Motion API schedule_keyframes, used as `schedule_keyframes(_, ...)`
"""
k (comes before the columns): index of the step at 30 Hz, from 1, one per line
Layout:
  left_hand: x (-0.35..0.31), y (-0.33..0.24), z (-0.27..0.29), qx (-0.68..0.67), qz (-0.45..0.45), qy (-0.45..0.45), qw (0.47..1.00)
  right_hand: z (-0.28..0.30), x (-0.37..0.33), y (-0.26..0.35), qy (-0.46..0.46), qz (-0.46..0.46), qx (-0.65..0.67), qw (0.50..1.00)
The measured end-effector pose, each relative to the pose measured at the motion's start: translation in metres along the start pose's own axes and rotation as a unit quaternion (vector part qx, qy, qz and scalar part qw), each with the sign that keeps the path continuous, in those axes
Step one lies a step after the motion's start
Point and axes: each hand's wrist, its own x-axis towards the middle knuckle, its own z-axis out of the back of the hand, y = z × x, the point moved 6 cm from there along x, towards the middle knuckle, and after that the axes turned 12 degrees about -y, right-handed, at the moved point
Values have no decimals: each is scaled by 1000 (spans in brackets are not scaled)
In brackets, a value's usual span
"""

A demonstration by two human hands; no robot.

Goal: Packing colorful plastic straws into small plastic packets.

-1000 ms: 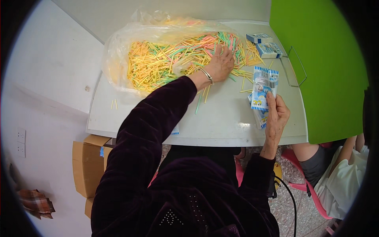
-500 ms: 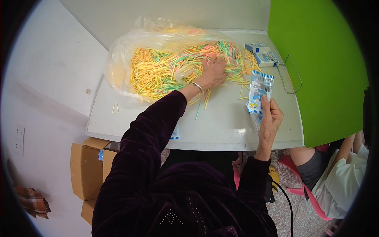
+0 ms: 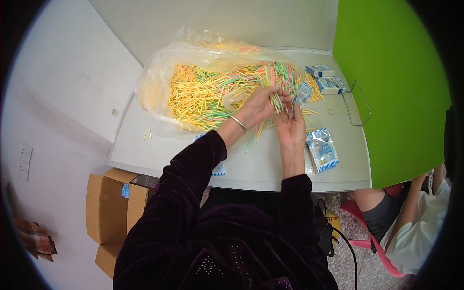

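At upper left of centre, a clear bag [image 3: 155,94] full of coloured sticks [image 3: 193,94] could sag and spill more onto the worktop [image 3: 258,166]. Near centre, the left hand [image 3: 257,105] grasps a bunch of them; a loose grip might drop some. Beside it, the right hand [image 3: 292,129] pinches a blue-and-white packet [image 3: 303,93], which could tear if stick ends jab it.

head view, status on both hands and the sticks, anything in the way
Left hand gripping bunch of coloured sticks. Right hand holding blue packet close by. Nothing seen blocking; plastic bag lies beyond.
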Motion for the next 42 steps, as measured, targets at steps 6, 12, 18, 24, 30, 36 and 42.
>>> schedule_keyframes(6, -20, 20, -3, 28, -137, -73, 987, -8, -1, -5, 19, -2, 72, 997)
schedule_keyframes(12, -19, 24, -1, 50, -193, -54, 978, -18, -10, -1, 39, 66, -18, 997)
schedule_keyframes(18, -22, 23, -4, 33, -180, -76, 980, -10, -2, -3, 31, 69, -25, 997)
schedule_keyframes(24, -28, 25, -10, 84, -170, -76, 979, -4, 4, -5, 13, 60, -9, 998)
schedule_keyframes(30, -20, 22, -3, 79, -139, -78, 984, -6, 3, -4, 46, 70, -22, 996)
schedule_keyframes(36, 6, -2, 25, -158, 5, -69, 985, -21, -26, 36, 39, 172, -166, 970)
schedule_keyframes(42, 2, -5, 17, -161, 39, -115, 979, -21, -43, 48, 82, 164, -333, 925)
